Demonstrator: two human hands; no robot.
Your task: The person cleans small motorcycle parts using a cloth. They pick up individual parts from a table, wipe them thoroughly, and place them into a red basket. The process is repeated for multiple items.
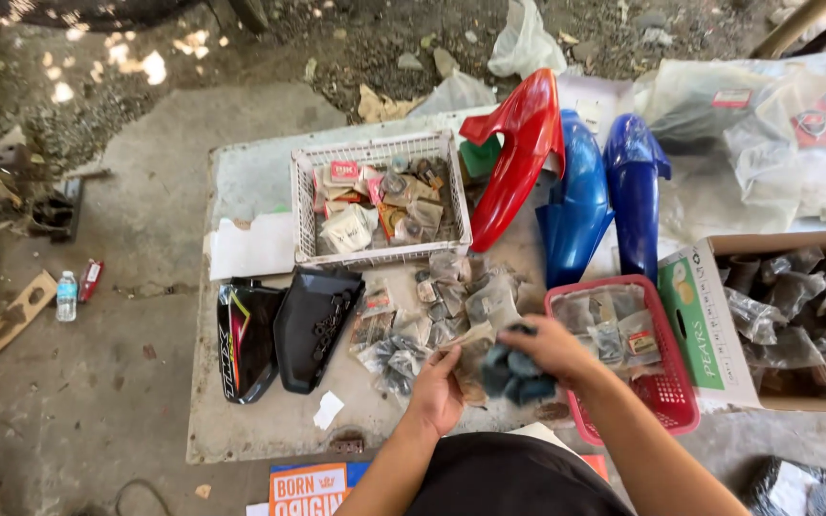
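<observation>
— Holding what, at this station?

— We have the left hand (pixel 440 390) closed around a small clear packet (pixel 471 355) of parts, fingers curled under it and thumb on top. We have the right hand (pixel 549 346) clenched on a dark blue-grey cloth (pixel 515 375), pressed against that packet. Both sit above the near edge of the board (pixel 260 430), just beside the red basket (pixel 666 397).

— What surrounds the packet?

— We note a loose heap of similar packets (pixel 432 311) directly beyond the hands. Behind it stands a white basket (pixel 310 215) of boxed and bagged parts. Left of the heap lie two black fairing panels (pixel 284 334), side by side and touching. At the far right of the board, a red fender (pixel 518 158) leans beside two blue fenders (pixel 604 196).

— And to the right?

— We see a cardboard box (pixel 705 325) filled with bagged items, probably metal parts; the view is too coarse to confirm.
</observation>
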